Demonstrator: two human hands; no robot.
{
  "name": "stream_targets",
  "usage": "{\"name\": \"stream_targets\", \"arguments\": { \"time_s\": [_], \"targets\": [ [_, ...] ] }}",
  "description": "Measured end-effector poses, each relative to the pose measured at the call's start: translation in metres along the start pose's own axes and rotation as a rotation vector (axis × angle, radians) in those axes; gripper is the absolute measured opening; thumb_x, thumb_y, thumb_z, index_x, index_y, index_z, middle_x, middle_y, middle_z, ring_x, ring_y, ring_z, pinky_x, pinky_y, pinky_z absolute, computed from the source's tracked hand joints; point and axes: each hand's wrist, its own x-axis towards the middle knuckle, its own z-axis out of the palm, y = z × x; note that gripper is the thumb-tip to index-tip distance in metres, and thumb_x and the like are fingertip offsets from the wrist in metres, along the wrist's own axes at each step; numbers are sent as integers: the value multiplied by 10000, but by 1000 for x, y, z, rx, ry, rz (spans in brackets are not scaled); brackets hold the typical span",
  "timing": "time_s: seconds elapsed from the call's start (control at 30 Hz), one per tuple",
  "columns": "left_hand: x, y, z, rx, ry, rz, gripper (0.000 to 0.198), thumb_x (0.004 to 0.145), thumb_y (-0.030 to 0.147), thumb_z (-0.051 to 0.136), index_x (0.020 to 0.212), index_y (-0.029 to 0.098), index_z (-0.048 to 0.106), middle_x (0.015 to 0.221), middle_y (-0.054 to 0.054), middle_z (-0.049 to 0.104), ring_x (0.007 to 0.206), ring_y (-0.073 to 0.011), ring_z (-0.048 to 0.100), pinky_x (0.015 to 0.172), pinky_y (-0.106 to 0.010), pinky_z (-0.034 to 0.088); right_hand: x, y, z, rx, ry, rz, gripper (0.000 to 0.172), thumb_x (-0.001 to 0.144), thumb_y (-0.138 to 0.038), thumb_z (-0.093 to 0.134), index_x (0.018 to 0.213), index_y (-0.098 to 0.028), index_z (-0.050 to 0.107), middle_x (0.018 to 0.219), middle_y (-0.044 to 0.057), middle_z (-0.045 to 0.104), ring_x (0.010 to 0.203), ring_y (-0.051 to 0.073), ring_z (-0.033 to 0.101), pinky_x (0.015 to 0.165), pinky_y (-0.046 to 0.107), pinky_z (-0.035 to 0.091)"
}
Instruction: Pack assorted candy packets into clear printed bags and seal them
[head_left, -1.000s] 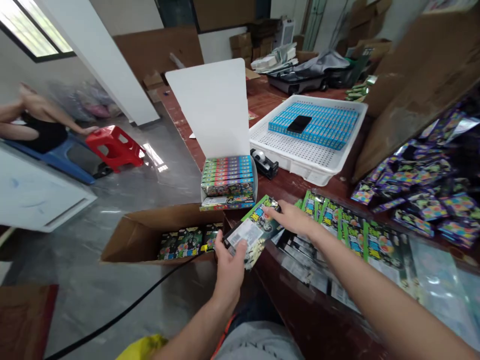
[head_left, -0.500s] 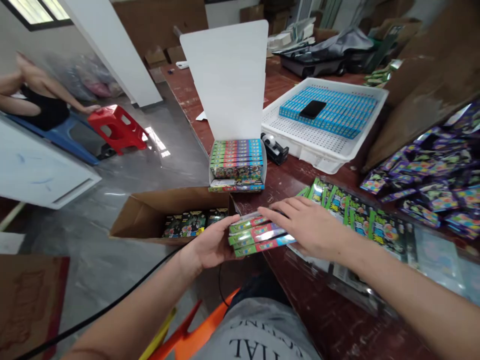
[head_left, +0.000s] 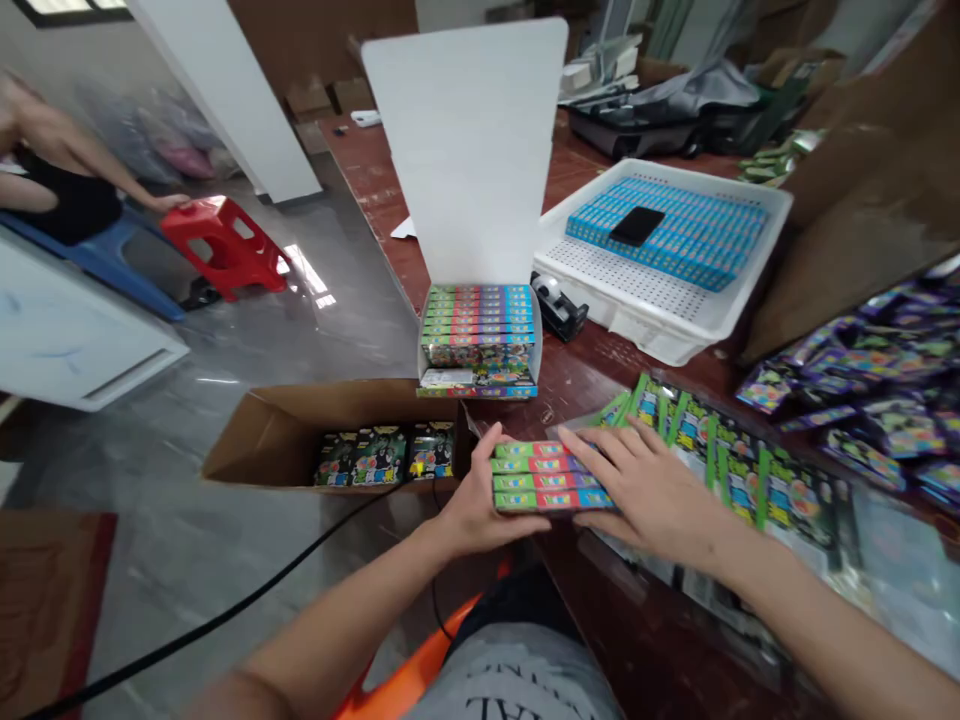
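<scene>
Between my two hands is a stack of several flat, colourful boxes [head_left: 551, 480], their green, red and blue edges facing me. My left hand [head_left: 480, 505] grips the stack's left end, thumb at the top and fingers below. Around the right end wraps my right hand [head_left: 637, 485], its fingers over the top and the thumb underneath. Beyond the stack stands a white display box [head_left: 472, 150] with its tall lid upright. Rows of similar flat boxes [head_left: 478, 315] fill its back part, and one more lies along its front edge.
An open carton [head_left: 262, 440] with black packs sits left. Right are green-and-black packets [head_left: 742, 460] and a heap of purple packets [head_left: 870, 370]. Behind are a tape dispenser [head_left: 559, 305] and a white basket [head_left: 652, 340] holding blue boxes and a phone. A person sits near a red stool [head_left: 225, 245].
The stack has moved slightly right and turned level, its edges now lined up more evenly. Both hands have moved right with it, the left one closing further around its end.
</scene>
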Motion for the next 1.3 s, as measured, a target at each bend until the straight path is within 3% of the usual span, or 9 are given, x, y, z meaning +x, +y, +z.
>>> {"name": "stream_targets", "arguments": {
  "time_s": [0.07, 0.13, 0.27, 0.4, 0.57, 0.77, 0.9, 1.03, 1.3],
  "targets": [
    [11, 7, -20, 62, -66, 85, 1129, 710, 557, 837, 1587, 212, 215, 1473, -183, 471, 1336, -356, 508, 1141, -469, 395, -2, 3, -4, 22, -13, -28, 800, 907, -516, 648, 1559, -191, 319, 1273, 164, 645, 1120, 359, 613, 998, 594, 465],
    [27, 15, -45, 252, -64, 131, 754, 858, 585, 670, 1478, 216, 452, 1429, -160, 541, 1324, -348, 491, 1158, -483, 331, -3, 10, -10, 48, 10, -33, 754, 916, -506, 636, 1544, -208, 343, 1274, 152, 639, 1109, 341, 614, 952, 540, 501],
    [69, 27, -86, 669, 34, 70, 364, 996, 477, 469, 1118, 237, 714, 1087, -103, 728, 1163, -315, 548, 1118, -486, 278, 3, 24, -28, 72, 138, 44, 774, 910, -541, 632, 1553, -232, 332, 1306, 154, 613, 1131, 347, 601, 910, 498, 512],
    [111, 25, -112, 821, -27, 149, 315, 975, 402, 550, 1207, 250, 701, 1249, -100, 709, 1210, -316, 553, 1094, -466, 311, 25, 24, -32, 65, 247, 31, 788, 913, -531, 623, 1565, -226, 302, 1296, 163, 601, 1107, 358, 597, 892, 489, 499],
    [145, 2, -148, 979, -22, 226, 487, 886, 238, 675, 1358, 351, 626, 1631, -37, 375, 1503, -349, 278, 1203, -541, 214, 68, 17, -2, -16, 563, -15, 807, 927, -445, 605, 1592, -173, 237, 1272, 193, 576, 1115, 361, 582, 893, 492, 478],
    [161, -37, -177, 614, 34, 117, 865, 810, 448, 761, 1559, 246, 377, 1632, -148, 314, 1505, -336, 327, 1231, -511, 309, 121, 16, 52, -196, 813, -95, 657, 949, -305, 596, 1539, -162, 342, 1220, 175, 633, 1166, 322, 560, 973, 484, 401],
    [163, -50, -185, 411, 39, 55, 691, 922, 703, 493, 1441, 251, 561, 1627, -107, 356, 1494, -323, 365, 1230, -480, 335, 130, 10, 69, -317, 728, -111, 505, 934, -165, 590, 1428, -194, 487, 1217, 151, 677, 1174, 299, 551, 966, 457, 370],
    [155, -50, -175, -40, 80, -83, 778, 976, 738, 124, 1338, 309, 663, 1673, 45, 290, 1527, -314, 305, 1223, -478, 359, 133, -5, 50, -319, 509, -102, 475, 933, -139, 589, 1399, -210, 531, 1262, 135, 676, 1174, 312, 548, 959, 463, 367],
    [130, -39, -151, -401, 214, -54, 888, 911, 826, 87, 1417, 294, 587, 1690, 9, 249, 1552, -327, 232, 1237, -537, 297, 178, 9, -6, 11, 18, -7, 802, 752, -396, 853, 1424, -166, 480, 1272, 121, 652, 1095, 306, 612, 894, 423, 485]
  ]
}}
